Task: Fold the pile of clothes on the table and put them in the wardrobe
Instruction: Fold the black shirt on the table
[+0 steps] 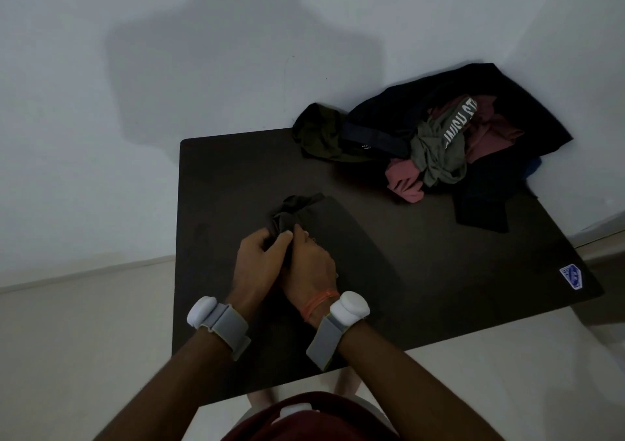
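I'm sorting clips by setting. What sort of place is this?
Probably a room in a home, perhaps a bedroom: a dark table stands against a bare white wall, a pile of crumpled clothes lies at its far right corner, and the left hand and right hand hold a dark garment.

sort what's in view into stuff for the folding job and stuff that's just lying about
For the job:
dark garment, gripped by the left hand and right hand
pile of clothes at the table's far right corner
table

Just there:
blue-and-white sticker near the table's right edge
white wrist devices
orange band on the right wrist
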`<action>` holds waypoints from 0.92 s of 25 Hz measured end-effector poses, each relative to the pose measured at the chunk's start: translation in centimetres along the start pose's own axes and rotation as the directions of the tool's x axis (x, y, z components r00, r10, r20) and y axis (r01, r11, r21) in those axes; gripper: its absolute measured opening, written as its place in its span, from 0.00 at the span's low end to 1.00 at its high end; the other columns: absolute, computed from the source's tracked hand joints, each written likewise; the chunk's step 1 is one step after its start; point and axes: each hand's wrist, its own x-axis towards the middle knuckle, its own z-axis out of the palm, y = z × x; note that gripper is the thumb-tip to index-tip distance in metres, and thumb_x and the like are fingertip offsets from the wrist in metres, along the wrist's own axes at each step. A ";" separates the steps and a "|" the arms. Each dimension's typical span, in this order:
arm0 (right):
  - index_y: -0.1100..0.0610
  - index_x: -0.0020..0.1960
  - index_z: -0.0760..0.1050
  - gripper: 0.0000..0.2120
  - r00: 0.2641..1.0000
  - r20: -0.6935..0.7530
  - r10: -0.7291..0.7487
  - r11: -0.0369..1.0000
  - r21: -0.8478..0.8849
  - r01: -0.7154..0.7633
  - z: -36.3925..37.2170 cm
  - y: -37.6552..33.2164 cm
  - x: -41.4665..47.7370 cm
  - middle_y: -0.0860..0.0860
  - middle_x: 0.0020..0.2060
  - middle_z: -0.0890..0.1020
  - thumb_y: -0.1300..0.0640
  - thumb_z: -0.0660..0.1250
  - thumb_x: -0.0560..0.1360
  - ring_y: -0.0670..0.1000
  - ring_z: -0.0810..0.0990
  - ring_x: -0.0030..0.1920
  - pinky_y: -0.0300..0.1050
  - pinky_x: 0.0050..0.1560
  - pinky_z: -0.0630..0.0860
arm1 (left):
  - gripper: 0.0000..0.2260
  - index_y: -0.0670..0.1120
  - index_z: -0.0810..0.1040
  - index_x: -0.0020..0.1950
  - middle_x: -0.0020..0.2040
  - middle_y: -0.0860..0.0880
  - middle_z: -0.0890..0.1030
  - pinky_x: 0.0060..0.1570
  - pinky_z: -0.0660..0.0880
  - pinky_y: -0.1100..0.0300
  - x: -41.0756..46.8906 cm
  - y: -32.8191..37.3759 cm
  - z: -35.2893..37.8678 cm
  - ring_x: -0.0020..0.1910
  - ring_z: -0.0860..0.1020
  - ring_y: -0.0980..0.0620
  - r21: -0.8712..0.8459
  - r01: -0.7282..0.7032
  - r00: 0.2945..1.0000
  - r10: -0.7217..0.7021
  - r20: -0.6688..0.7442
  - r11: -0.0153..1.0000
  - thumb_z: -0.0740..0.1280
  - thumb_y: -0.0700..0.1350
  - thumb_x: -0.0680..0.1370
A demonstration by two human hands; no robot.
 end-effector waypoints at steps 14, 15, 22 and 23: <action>0.66 0.58 0.79 0.13 0.935 0.348 0.063 0.336 0.875 -0.348 -10.1 2.8 4.6 0.60 0.51 0.84 0.70 0.67 0.74 0.57 0.82 0.51 0.51 0.58 0.78 | 0.15 0.46 0.86 0.53 0.53 0.44 0.86 0.54 0.76 0.51 2.2 -3.5 -5.6 0.52 0.84 0.45 -0.637 0.484 0.863 -0.450 0.232 0.600 0.64 0.53 0.81; 0.68 0.61 0.78 0.15 0.921 0.386 0.056 0.268 0.882 -0.387 -10.3 3.9 4.7 0.61 0.53 0.83 0.69 0.66 0.75 0.58 0.82 0.52 0.53 0.60 0.78 | 0.17 0.43 0.84 0.59 0.57 0.42 0.85 0.58 0.75 0.49 2.1 -3.4 -6.1 0.57 0.83 0.43 -0.668 0.492 0.862 -0.418 0.286 0.558 0.64 0.53 0.81; 0.63 0.60 0.80 0.15 0.828 0.419 0.372 0.293 0.794 -0.533 -7.6 12.7 5.0 0.64 0.56 0.83 0.65 0.72 0.73 0.62 0.83 0.54 0.56 0.58 0.80 | 0.17 0.39 0.78 0.65 0.65 0.37 0.80 0.50 0.78 0.52 2.8 -6.0 -5.5 0.57 0.81 0.42 -0.403 0.531 0.848 -0.464 0.257 0.746 0.69 0.46 0.78; 0.61 0.61 0.80 0.16 0.817 0.417 0.398 0.283 0.792 -0.542 -7.3 13.2 4.9 0.63 0.56 0.84 0.66 0.72 0.74 0.61 0.84 0.54 0.53 0.56 0.81 | 0.18 0.40 0.78 0.65 0.65 0.35 0.79 0.44 0.77 0.55 2.9 -6.4 -5.2 0.54 0.80 0.43 -0.365 0.537 0.844 -0.484 0.231 0.761 0.71 0.46 0.77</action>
